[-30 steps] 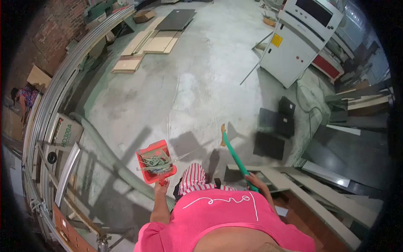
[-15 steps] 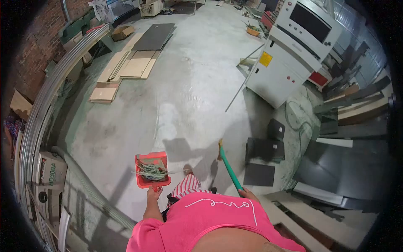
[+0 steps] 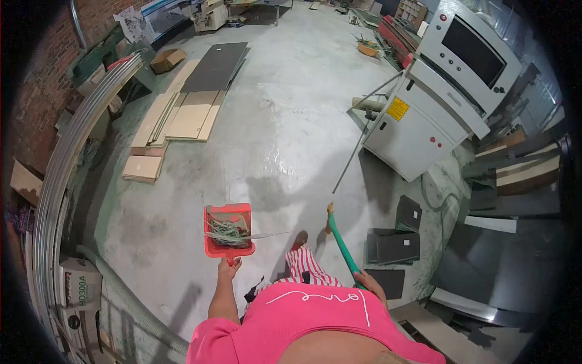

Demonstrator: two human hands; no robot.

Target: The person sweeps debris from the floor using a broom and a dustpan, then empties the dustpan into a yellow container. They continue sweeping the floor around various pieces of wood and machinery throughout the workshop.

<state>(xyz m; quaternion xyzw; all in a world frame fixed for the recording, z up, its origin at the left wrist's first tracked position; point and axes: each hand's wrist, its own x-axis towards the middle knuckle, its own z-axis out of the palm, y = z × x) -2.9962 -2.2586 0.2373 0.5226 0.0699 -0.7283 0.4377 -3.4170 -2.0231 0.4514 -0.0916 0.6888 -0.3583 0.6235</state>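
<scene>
My left hand [image 3: 228, 267] is closed round the short handle of a red dustpan [image 3: 210, 247], held out in front of my left side. Tangled greenish strips [image 3: 227, 232] and dust lie in the pan, and a long pale strip sticks out past its right edge. On the other side, my right hand [image 3: 371, 284] grips what looks like a broom [image 3: 344, 247] by its thick green handle. Its far end is yellowish brown and points forward and down; the broom head is seen too narrowly to make out. The hand partly hides the handle's near end.
A white machine cabinet [image 3: 412, 130] with a screen stands at right, a thin rod leaning from it. Dark panels [image 3: 394, 247] lie near my right side. Boards [image 3: 194, 115] are stacked at left, beside long metal profiles [image 3: 66, 158] and a grey hose [image 3: 130, 297].
I have stepped forward, and the view has shifted. The dustpan and broom stay in my hands; the dustpan sits slightly higher and further right in view.
</scene>
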